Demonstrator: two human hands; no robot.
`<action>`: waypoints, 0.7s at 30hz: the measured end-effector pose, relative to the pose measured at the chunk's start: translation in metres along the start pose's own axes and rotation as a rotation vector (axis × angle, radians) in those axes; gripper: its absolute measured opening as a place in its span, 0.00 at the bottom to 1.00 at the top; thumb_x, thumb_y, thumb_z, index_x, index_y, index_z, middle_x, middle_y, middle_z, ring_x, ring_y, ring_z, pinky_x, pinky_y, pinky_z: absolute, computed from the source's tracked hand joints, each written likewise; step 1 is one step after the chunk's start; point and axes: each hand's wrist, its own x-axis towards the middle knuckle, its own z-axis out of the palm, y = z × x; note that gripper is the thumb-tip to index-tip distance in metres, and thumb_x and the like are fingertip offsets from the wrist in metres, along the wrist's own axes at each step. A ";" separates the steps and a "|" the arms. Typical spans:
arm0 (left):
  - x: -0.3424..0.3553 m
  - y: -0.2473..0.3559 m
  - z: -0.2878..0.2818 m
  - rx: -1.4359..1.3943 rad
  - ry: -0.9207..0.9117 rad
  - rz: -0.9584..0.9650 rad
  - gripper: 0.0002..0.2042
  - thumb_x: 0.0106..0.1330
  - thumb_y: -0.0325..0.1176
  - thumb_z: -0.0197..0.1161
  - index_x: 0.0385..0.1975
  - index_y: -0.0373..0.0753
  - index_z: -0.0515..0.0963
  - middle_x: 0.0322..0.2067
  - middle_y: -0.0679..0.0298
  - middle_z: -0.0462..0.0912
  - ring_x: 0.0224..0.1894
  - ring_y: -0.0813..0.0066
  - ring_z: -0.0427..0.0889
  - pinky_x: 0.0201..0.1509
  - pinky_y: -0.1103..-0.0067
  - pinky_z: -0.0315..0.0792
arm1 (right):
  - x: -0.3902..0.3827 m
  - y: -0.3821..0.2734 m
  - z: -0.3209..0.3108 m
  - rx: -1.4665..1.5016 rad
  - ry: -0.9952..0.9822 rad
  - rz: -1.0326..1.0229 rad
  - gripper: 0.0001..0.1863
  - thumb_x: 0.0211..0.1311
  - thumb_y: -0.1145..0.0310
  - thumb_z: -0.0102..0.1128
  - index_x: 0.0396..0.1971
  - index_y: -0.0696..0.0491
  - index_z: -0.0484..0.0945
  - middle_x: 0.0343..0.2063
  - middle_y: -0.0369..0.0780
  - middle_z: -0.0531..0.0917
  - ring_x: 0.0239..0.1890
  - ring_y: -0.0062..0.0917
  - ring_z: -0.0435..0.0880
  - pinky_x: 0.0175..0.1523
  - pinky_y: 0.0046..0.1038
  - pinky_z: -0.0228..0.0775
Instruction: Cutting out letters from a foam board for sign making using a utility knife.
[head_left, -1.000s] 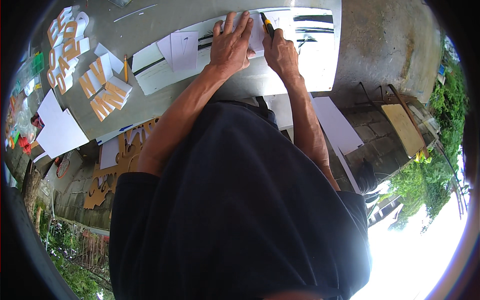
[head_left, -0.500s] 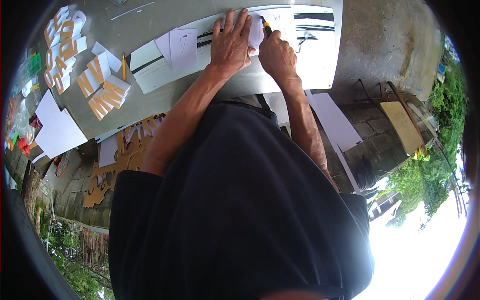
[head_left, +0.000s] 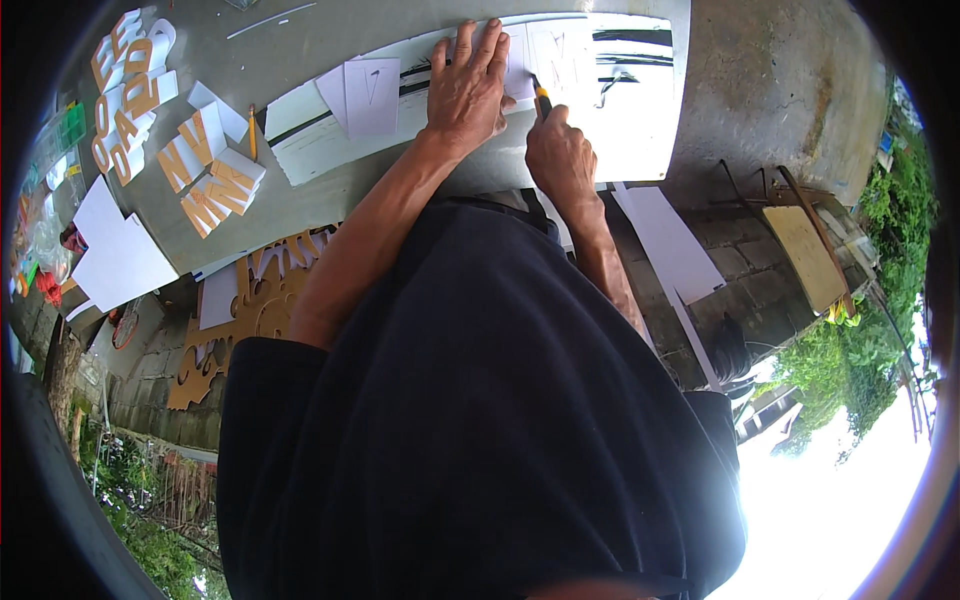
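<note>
My right hand (head_left: pixel 562 155) grips a yellow-and-black utility knife (head_left: pixel 543 98), its tip on a white sheet marked with letter outlines (head_left: pixel 560 55). Flat on the sheet's left side, my left hand (head_left: pixel 465 95) presses down with its fingers spread. Beneath both hands lies a long white board (head_left: pixel 640 130) with black streaks. Left of my left hand, white paper pieces (head_left: pixel 372 98) with a drawn letter overlap on that board. The cut line beneath the knife is too small to make out.
Letter shapes with tan faces and white sides (head_left: pixel 135 90) stand on the grey table (head_left: pixel 230 215) at the left, near a yellow pencil (head_left: pixel 252 132). A white sheet (head_left: pixel 120 250) overhangs its left edge. Tan cut-out board (head_left: pixel 250 320) sits lower left; a white panel (head_left: pixel 670 245) is at right.
My right hand and the utility knife have moved down the sheet, toward my body. My left hand stays pressed on the sheet.
</note>
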 end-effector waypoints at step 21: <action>0.006 -0.009 0.002 0.030 0.062 0.043 0.41 0.53 0.45 0.75 0.65 0.32 0.68 0.71 0.57 0.61 0.72 0.56 0.58 0.68 0.55 0.55 | -0.031 0.016 0.036 0.127 0.009 0.107 0.15 0.74 0.59 0.46 0.41 0.58 0.66 0.25 0.58 0.84 0.32 0.57 0.85 0.39 0.53 0.77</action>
